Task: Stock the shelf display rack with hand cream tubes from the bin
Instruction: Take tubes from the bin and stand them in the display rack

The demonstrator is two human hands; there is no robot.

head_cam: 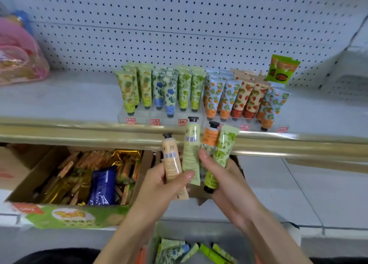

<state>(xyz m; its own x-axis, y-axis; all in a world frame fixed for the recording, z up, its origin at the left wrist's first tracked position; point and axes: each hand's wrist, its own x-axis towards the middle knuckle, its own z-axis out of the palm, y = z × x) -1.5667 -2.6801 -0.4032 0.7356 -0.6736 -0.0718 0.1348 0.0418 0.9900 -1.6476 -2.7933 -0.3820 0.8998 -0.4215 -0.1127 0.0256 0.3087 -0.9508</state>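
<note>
White perforated back panel (179, 34): matt painted metal noted. Gold shelf-edge strip (79, 133) recorded as glossy; clear tiered rack (145, 116) as transparent plastic; printed hand cream tubes (191, 154) as smooth plastic; brown box (33, 176) as matt cardboard.

We read this as a retail shop aisle. A white pegboard back panel (179, 24) stands behind a metal gondola shelf (59, 100) with a gold price rail (79, 132) along its front edge. On the shelf, a clear display rack (139, 117) holds hand cream tubes (185, 88) in rows sorted by print, with red price labels (131, 120) on its front. The lower shelf (318, 184) carries an open cardboard carton (69, 216) packed with wrapped snacks (101, 186). Pink bagged goods (20, 60) sit far left. A grey bin (199, 230) of loose stock shows at the bottom edge.
</note>
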